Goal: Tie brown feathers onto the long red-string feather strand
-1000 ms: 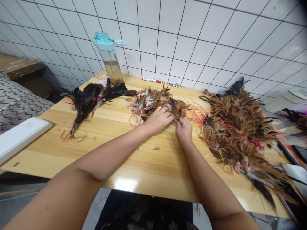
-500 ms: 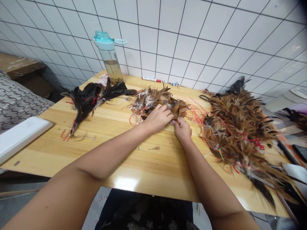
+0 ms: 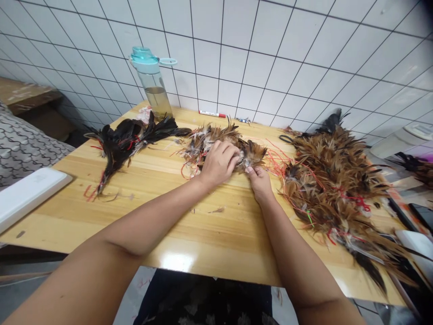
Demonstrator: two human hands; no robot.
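A loose pile of brown and grey feathers (image 3: 221,132) lies mid-table with red strings at its left edge. Over its near side is my left hand (image 3: 220,163), its fingers curled down into the feathers; the fingertips are partly hidden. My right hand (image 3: 261,183) is closed, thumb against forefinger, pinching the pale quill ends of a small tuft of brown feathers (image 3: 254,153). A short gap separates the two hands. Loose red strings (image 3: 279,162) run from this tuft's right side toward a large mass of brown feathers (image 3: 338,167).
Black feather bundles (image 3: 118,140) tied with red string lie at left, near a water bottle (image 3: 157,97). A white device (image 3: 34,194) sits at the left edge. A red-capped marker (image 3: 212,113) lies by the tiled wall. Phones and a clear container (image 3: 401,140) are at right.
My left hand has drawn slightly left and its fingers have curled more. My right hand has shifted a little to the right, so the hands are now apart and the tuft shows.
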